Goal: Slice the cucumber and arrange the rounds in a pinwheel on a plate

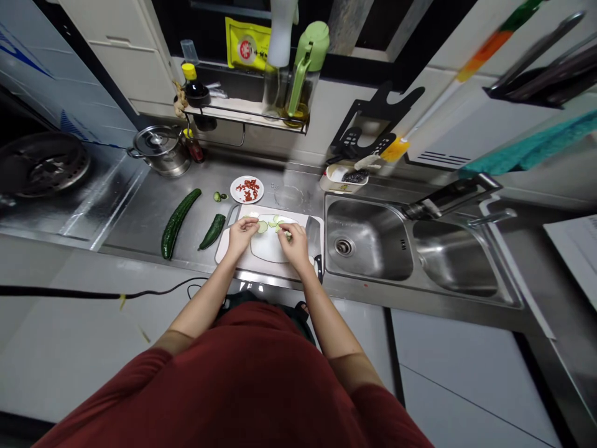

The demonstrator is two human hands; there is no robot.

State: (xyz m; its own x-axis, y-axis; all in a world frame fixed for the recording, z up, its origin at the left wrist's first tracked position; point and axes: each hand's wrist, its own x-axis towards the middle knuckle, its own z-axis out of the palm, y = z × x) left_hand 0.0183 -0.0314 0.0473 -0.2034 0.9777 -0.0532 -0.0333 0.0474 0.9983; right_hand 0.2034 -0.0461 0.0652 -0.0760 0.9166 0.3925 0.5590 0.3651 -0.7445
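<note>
Pale slices (276,219) lie on the plate (268,249), which rests on the board (222,249). The left hand (242,236) pinches a round slice (262,227) with its fingertips; the right hand (295,244) bends its fingers over the others, its grip impossible to tell. Beside it lies the knife (314,238); leftward, two cucumbers (180,224); behind, a dish (234,190) of red bits (249,188).

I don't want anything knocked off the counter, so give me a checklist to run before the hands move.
1. Left hand at a cucumber slice: ok.
2. Right hand gripping a slice firmly: cannot tell.
3. White plate on the cutting board: ok.
4. Knife out of both hands: ok.
5. Red pieces on the small plate: ok.
</note>
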